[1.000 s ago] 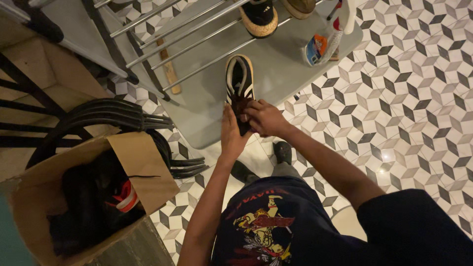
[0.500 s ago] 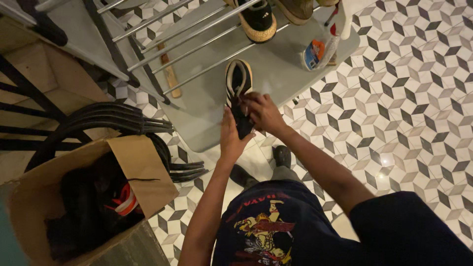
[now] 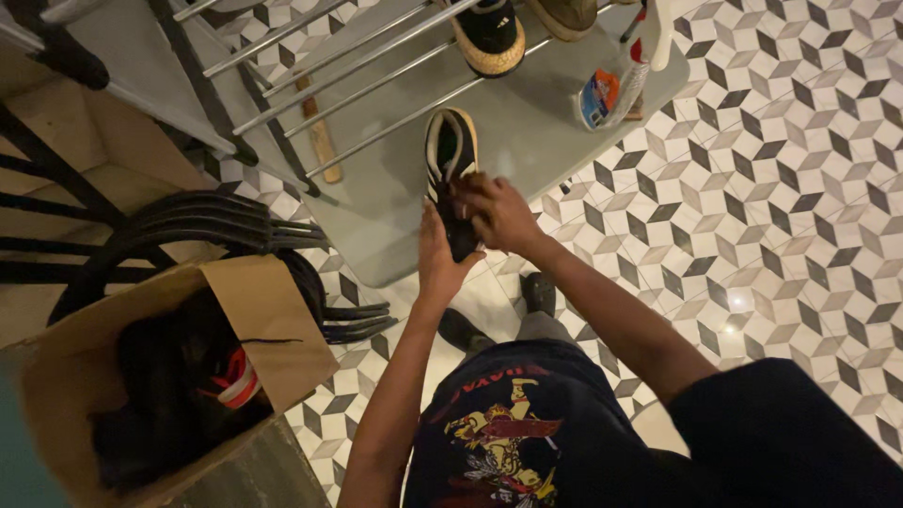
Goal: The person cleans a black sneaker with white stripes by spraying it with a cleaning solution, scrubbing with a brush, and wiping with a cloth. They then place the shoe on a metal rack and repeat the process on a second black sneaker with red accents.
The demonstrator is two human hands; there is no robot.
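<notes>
Beside cardboard box point(image 3: 273, 310) w/ dark shoes, both hands' grip clamps black sneaker point(image 3: 450, 160).

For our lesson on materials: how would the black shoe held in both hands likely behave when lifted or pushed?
The black shoe is probably light: the left hand and right hand hold it aloft by its heel end alone. It keeps its shape unsupported, so the pale sole is likely fairly stiff. Set sole-down, it should slide rather than roll.

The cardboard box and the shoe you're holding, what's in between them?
In the head view, a stack of black chairs lies between the cardboard box and the black shoe.
</notes>
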